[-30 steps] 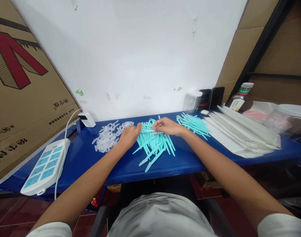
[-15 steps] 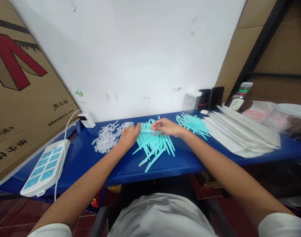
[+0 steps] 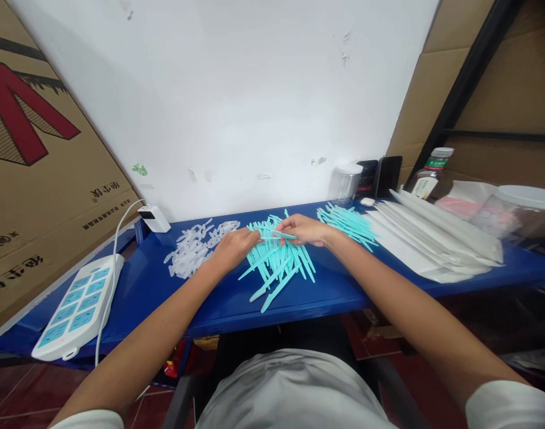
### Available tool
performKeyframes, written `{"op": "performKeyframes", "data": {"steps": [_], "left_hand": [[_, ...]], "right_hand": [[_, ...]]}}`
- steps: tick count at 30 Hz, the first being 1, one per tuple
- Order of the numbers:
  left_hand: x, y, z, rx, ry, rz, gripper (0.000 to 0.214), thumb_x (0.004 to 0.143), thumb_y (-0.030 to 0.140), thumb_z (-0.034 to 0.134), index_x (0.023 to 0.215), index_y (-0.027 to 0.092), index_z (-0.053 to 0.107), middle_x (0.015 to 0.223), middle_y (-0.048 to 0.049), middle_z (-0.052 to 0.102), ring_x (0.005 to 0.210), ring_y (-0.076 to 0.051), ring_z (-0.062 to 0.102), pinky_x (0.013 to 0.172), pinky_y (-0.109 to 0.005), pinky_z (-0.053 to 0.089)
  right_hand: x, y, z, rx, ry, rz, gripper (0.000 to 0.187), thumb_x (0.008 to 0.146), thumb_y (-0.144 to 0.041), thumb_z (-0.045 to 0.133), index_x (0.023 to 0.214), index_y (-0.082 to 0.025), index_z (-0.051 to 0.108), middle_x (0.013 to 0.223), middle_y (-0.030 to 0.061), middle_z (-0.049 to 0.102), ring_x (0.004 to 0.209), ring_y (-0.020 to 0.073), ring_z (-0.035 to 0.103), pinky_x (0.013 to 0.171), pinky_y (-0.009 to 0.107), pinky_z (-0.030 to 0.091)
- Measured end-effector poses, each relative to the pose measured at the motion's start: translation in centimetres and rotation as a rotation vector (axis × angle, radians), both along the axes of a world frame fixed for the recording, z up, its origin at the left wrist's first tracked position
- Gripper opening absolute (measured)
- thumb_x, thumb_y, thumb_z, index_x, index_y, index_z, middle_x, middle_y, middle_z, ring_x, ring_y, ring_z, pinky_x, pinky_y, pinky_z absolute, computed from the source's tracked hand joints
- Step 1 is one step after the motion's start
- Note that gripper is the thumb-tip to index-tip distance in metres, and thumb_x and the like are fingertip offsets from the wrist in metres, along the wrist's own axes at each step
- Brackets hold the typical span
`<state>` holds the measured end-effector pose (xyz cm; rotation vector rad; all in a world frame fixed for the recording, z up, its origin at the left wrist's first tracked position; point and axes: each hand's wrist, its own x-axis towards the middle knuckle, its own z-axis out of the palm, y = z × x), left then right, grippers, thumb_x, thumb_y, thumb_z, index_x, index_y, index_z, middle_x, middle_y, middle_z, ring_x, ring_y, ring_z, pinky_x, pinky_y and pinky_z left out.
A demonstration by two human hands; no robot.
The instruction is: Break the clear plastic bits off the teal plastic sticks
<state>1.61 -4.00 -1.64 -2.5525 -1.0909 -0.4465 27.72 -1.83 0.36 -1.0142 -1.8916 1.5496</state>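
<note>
A loose pile of turquoise plastic sticks (image 3: 279, 268) lies in the middle of the blue table (image 3: 218, 298). Above its far edge my right hand (image 3: 305, 229) pinches one turquoise stick (image 3: 277, 236) that points left. My left hand (image 3: 234, 247) is closed in a pinch at that stick's left tip, holding something I cannot make out. Just left of it is a heap of small clear plastic caps (image 3: 194, 253). A second, neater pile of turquoise sticks (image 3: 347, 221) sits to the right of my right hand.
A white power strip (image 3: 75, 307) with its cable and a white charger (image 3: 153, 218) lie at the left. White paper sleeves (image 3: 437, 241) are stacked at the right, with clear jars (image 3: 517, 211), a bottle (image 3: 426, 179) and dark phones (image 3: 382, 176) behind. Cardboard boxes (image 3: 40, 149) lean at the left.
My hands have come a little closer together over the stick, the left fingertips now at its tip. The view has shifted slightly.
</note>
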Motion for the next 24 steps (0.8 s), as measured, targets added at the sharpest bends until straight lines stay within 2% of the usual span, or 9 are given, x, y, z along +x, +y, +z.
{"op": "performKeyframes", "data": {"steps": [6,10,13,16,18,20,22,24], "left_hand": [[0.6,-1.0,0.1,0.046,0.018,-0.080,0.042,0.110,0.038,0.032,0.086,0.018,0.060,0.076,-0.0089,0.062,0.074,-0.020,0.055,0.062,-0.029,0.033],[0.5,-0.7,-0.2,0.034,-0.024,-0.090,0.043,0.110,0.041,0.033,0.088,0.018,0.063,0.077,-0.0091,0.064,0.076,-0.021,0.057,0.063,-0.030,0.035],[0.6,-0.4,-0.4,-0.005,-0.137,-0.090,0.041,0.108,0.046,0.039,0.095,0.018,0.066,0.083,-0.0090,0.068,0.078,-0.020,0.061,0.068,-0.029,0.039],[0.7,-0.3,0.0,-0.067,-0.328,-0.019,0.036,0.105,0.049,0.045,0.110,0.020,0.067,0.079,-0.0041,0.067,0.073,-0.018,0.061,0.069,-0.028,0.039],[0.6,-0.2,0.4,-0.105,-0.467,0.088,0.037,0.106,0.049,0.042,0.116,0.021,0.065,0.070,0.0002,0.062,0.065,-0.017,0.058,0.066,-0.027,0.037],[0.2,0.1,0.7,-0.135,-0.574,0.181,0.038,0.106,0.048,0.039,0.114,0.020,0.064,0.064,0.0021,0.057,0.060,-0.017,0.055,0.063,-0.027,0.035],[-0.3,0.7,0.5,-0.173,-0.646,0.227,0.037,0.105,0.048,0.040,0.107,0.020,0.065,0.064,0.0021,0.055,0.060,-0.017,0.054,0.061,-0.027,0.033],[-0.9,1.4,0.1,-0.229,-0.707,0.242,0.034,0.102,0.047,0.045,0.100,0.019,0.065,0.064,0.0022,0.054,0.060,-0.016,0.052,0.060,-0.026,0.032]], "right_hand": [[0.1,0.0,0.0,-0.067,0.002,0.064,0.022,0.082,-0.033,0.078,0.086,-0.012,0.071,0.073,0.0030,0.067,0.042,0.0023,0.032,0.038,0.020,0.017],[0.5,-0.1,0.0,-0.033,-0.036,0.130,0.033,0.087,-0.046,0.074,0.090,-0.013,0.071,0.075,0.0016,0.066,0.044,0.0029,0.030,0.040,0.021,0.018],[0.8,-0.3,0.4,-0.010,-0.089,0.216,0.049,0.093,-0.060,0.064,0.101,-0.013,0.073,0.072,0.0013,0.062,0.046,0.0051,0.028,0.042,0.022,0.020],[1.2,-0.3,1.0,-0.015,-0.098,0.217,0.065,0.096,-0.071,0.051,0.108,-0.012,0.075,0.063,-0.0027,0.048,0.049,0.0076,0.025,0.044,0.023,0.020],[1.8,0.1,1.2,0.002,-0.093,0.116,0.071,0.095,-0.076,0.045,0.108,-0.013,0.076,0.061,-0.0041,0.039,0.049,0.0088,0.023,0.045,0.023,0.020],[2.8,0.9,1.2,0.059,-0.136,-0.077,0.077,0.097,-0.078,0.037,0.110,-0.012,0.076,0.060,-0.0032,0.040,0.048,0.0101,0.025,0.045,0.025,0.022],[4.2,2.0,1.1,0.190,-0.262,-0.336,0.076,0.101,-0.073,0.031,0.109,-0.012,0.076,0.063,0.0015,0.051,0.051,0.0126,0.038,0.050,0.026,0.030],[5.9,3.0,0.9,0.363,-0.486,-0.554,0.063,0.106,-0.058,0.036,0.103,-0.012,0.078,0.081,0.0096,0.068,0.070,0.0178,0.059,0.064,0.026,0.041]]}}
